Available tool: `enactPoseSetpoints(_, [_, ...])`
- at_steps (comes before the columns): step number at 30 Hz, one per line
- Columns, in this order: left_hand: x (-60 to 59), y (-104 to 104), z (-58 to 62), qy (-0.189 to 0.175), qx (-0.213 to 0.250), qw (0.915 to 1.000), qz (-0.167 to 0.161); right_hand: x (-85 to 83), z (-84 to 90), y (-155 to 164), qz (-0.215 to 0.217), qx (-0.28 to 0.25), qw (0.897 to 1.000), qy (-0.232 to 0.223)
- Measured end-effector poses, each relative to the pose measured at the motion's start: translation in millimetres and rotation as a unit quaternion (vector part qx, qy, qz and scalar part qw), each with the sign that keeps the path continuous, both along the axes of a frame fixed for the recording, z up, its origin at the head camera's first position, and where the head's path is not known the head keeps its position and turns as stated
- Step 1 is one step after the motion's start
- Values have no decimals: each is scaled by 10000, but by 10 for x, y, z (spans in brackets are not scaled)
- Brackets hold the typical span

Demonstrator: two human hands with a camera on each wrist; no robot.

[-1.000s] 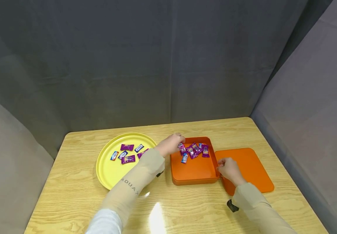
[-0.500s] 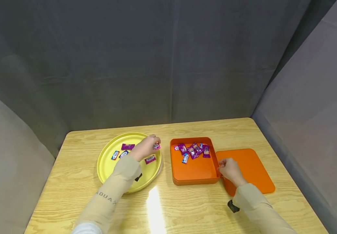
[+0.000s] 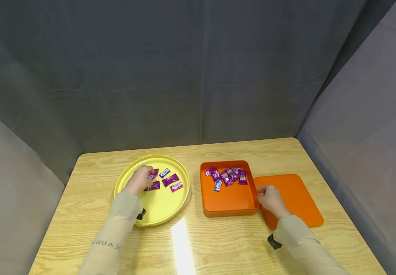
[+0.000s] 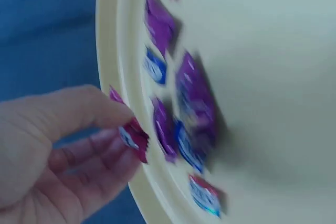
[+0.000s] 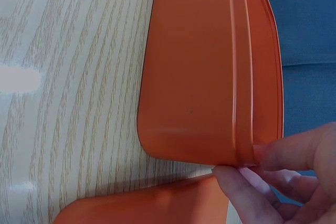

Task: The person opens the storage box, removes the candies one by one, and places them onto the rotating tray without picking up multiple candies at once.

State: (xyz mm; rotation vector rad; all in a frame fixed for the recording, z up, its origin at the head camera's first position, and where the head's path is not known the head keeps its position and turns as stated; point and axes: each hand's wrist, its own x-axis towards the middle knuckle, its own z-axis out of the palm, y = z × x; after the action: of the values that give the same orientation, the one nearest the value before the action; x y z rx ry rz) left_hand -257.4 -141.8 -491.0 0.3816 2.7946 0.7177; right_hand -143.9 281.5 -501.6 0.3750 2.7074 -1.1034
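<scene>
Left hand: the left hand [image 3: 139, 180] is seen left of centre in the head view, over the plate; a candy [image 4: 131, 136] is pinched between thumb and fingers, just above the plate's rim in the left wrist view.
Plate: a round yellow plate [image 3: 126, 202] lies on the table [image 3: 218, 244], left of the box; several loose candies [image 3: 170, 179] lie on it beside the hand.
Right hand: the right hand [image 3: 269, 199] is placed at the box's lower right corner, with thumb and fingertips [image 5: 239, 184] closed on its rim.
Box: an orange box [image 3: 229, 200] sits at the centre of the frame, with a heap of wrapped sweets [image 3: 227, 176] at its far end.
Lid: an orange lid [image 3: 297, 198] lies flat just right of the box, partly under the right hand.
</scene>
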Motion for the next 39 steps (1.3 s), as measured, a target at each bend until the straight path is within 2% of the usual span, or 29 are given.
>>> enactPoseSetpoints(2, [3,-116,-36,-80,-49,9995,312,-1,3,-1,-14,-33,10000,-11])
enactPoseSetpoints(8, [35,-384,-86,-144,-192,9958,887,-3,10,-2,-6,3,10000,-15])
enactPoseSetpoints(16, [75,-462,-123,-815,-478,9847,1463,1,1,9,11,19,10000,20])
enactPoseSetpoints(18, [94,-465,-131,-824,-551,9834,1521,0,-1,11,9,5,10000,14])
enactPoseSetpoints(23, [149,-480,-169,-575,-692,9849,1479,-3,-2,11,12,1,10000,-23])
enactPoseSetpoints(30, [165,-484,-259,-349,-964,9832,1508,-2,7,4,34,58,10000,14])
enactPoseSetpoints(39, [176,-452,-229,-341,-1012,9823,1541,6,25,-10,29,26,10000,10])
